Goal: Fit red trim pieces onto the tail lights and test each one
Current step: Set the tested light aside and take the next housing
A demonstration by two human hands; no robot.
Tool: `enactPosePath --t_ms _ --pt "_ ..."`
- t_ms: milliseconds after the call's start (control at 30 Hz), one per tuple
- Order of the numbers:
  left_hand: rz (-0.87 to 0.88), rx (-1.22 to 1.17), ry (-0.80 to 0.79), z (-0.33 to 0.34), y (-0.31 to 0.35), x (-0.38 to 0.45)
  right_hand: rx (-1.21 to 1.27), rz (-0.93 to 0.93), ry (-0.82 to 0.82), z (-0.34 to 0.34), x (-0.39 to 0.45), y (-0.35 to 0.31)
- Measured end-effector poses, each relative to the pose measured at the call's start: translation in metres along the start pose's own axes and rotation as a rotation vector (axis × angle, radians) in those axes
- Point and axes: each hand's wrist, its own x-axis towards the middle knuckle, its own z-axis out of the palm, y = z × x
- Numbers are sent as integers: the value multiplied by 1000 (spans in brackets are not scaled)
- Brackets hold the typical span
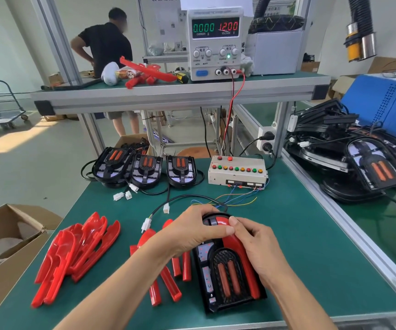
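A: Both hands on one tail light (225,277), near counter (311,246) edge. Left hand (192,232) and right hand (256,244) press red trim (237,246) along its right curve.

B: Loose trims (73,251) piled left. Supply (216,41) reads 12.00 V.
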Motion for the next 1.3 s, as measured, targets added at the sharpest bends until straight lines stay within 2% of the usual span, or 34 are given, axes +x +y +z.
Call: enactPosePath --t_ms 467,800,1100,1300 --pt "-41 -3 -9 1 6 -3 -107 -26 4 -1 1 1" --pt "-351 -368 -54 -8 12 -2 -157 -24 2 -1 4 4" --pt "-259 -284 36 1 11 -4 -269 -56 19 1 5 5" --pt "-261 -248 61 1 12 -5 -326 -51 -2 0 5 4"
